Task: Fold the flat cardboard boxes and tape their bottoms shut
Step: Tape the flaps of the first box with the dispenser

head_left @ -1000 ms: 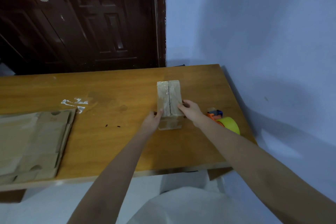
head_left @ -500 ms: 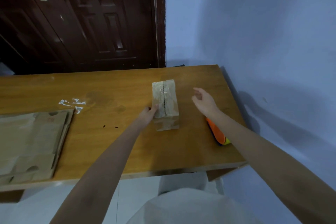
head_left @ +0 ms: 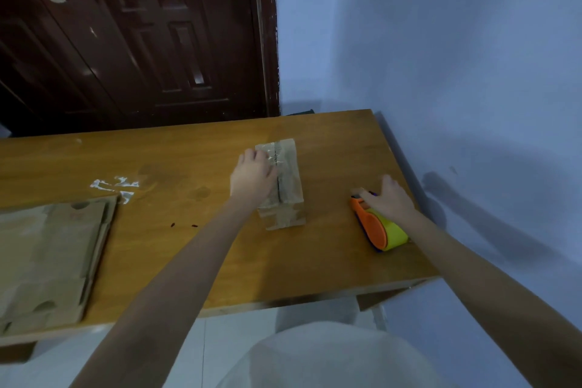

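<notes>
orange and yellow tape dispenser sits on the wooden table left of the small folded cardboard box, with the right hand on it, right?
Not quite. In the head view the orange and yellow tape dispenser sits right of the small folded cardboard box, on the wooden table. The right hand does rest on it.

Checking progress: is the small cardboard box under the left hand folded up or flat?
Folded up. The small brown cardboard box stands raised off the wooden table, shiny tape along its top seam.

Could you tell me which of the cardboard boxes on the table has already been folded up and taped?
The small box under the left hand, mid-table: it stands folded with tape along its seam. The flat boxes stacked at the table's left edge lie unfolded.
</notes>
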`<action>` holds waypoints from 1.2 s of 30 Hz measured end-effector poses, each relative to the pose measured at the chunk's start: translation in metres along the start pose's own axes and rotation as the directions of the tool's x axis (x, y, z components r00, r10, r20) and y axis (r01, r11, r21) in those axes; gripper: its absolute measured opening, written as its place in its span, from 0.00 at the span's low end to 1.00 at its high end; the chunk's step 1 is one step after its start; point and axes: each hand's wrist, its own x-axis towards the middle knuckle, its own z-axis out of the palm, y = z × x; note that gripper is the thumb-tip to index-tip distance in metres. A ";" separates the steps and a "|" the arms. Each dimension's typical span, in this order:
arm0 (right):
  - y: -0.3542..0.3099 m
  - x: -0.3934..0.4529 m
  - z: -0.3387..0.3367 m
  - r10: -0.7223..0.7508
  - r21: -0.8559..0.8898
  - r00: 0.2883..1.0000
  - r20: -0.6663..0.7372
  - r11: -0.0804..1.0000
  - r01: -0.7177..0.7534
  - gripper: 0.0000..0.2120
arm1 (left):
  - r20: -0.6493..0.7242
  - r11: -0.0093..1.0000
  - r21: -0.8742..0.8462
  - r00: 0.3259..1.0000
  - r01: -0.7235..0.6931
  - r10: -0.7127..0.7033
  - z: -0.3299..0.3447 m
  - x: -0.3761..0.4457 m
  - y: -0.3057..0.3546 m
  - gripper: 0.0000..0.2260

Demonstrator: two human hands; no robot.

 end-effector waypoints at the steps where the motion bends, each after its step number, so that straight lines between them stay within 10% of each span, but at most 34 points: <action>1: 0.005 -0.003 -0.001 0.020 0.000 1.000 0.002 1.000 -0.020 0.32 | -0.018 0.998 -0.006 0.998 -0.067 0.067 0.001 0.003 0.010 0.15; 11: 0.050 -0.042 0.026 0.174 0.024 0.982 0.071 0.984 -0.176 0.43 | 0.215 0.835 0.018 0.818 -0.550 0.534 0.056 -0.009 0.102 0.12; 21: 0.069 -0.058 0.056 0.182 0.402 0.981 -0.059 0.904 -0.144 0.47 | 0.491 0.843 0.008 0.737 -0.537 0.465 0.095 -0.031 0.116 0.15; 36: 0.059 -0.053 0.019 0.266 0.677 0.960 -0.085 0.723 -0.141 0.13 | 0.448 0.675 0.067 0.627 -0.735 0.637 0.092 -0.042 0.106 0.29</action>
